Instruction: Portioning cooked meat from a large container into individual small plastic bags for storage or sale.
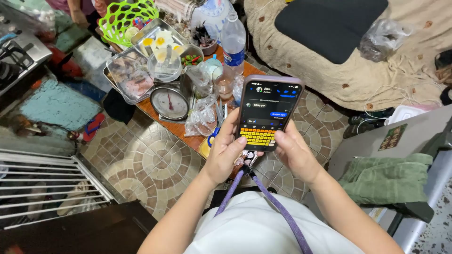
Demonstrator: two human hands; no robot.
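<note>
Both hands up and wrapped around a phone, held upright over the floor. Left hand cupping the left edge, thumb laid across the yellow on-screen keyboard. Right hand gripping the lower right corner, thumb at the keyboard's right side. Purple lanyard hanging off the phone's bottom edge, running back toward the white shirt.

Below the hands, patterned tiled floor, open to the left of the left wrist. Further left and low, a white metal rack. Right of the right forearm, a green cloth draped on a grey metal edge, close by.

Just beyond the phone, the wooden surface, its near corner almost under the left hand, crowded to the rim. Clear plastic bags nearest the left fingers, then a round dial scale. Beyond that, a clear bottle, metal trays, a green plastic basket at the far end.

Far right past the phone, a beige mattress on the floor with a dark cushion. Far left, a stove corner and a red sandal.
</note>
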